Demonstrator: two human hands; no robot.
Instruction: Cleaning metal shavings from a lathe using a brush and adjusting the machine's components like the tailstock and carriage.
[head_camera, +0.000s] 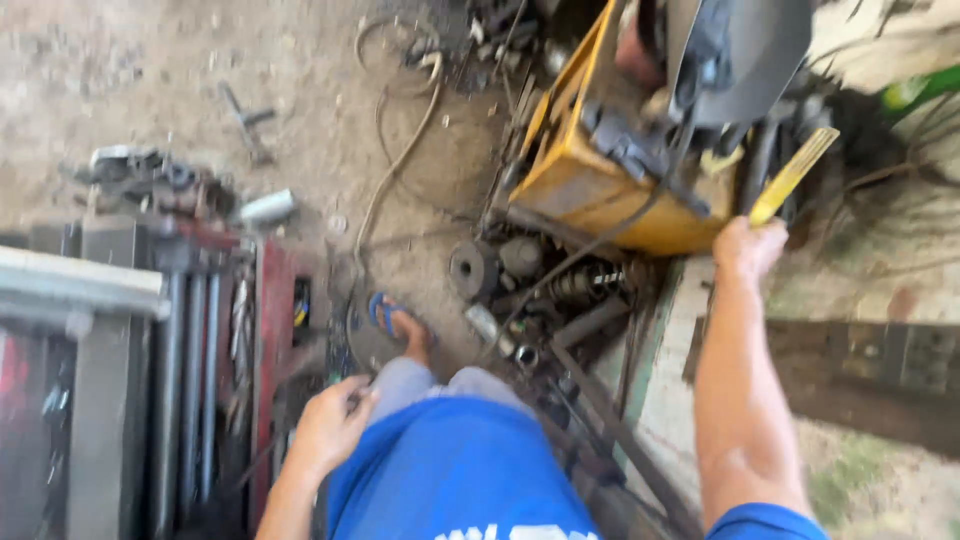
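My right hand (748, 247) is stretched forward and shut on a yellow flat stick (794, 175), like a folding ruler, that points up and to the right beside a yellow metal machine box (580, 185). My left hand (332, 425) hangs low by my hip with the fingers curled; something thin and dark seems to be in it, but blur hides what it is. My blue shirt (455, 470) and one foot in a blue sandal (392, 318) show below.
Grey steel bars and a red frame (270, 330) lie at the left. A pile of dark metal parts and springs (540, 285) sits under the yellow box. A cable (395, 165) snakes across the dirt floor. A dark beam (870, 385) lies at the right.
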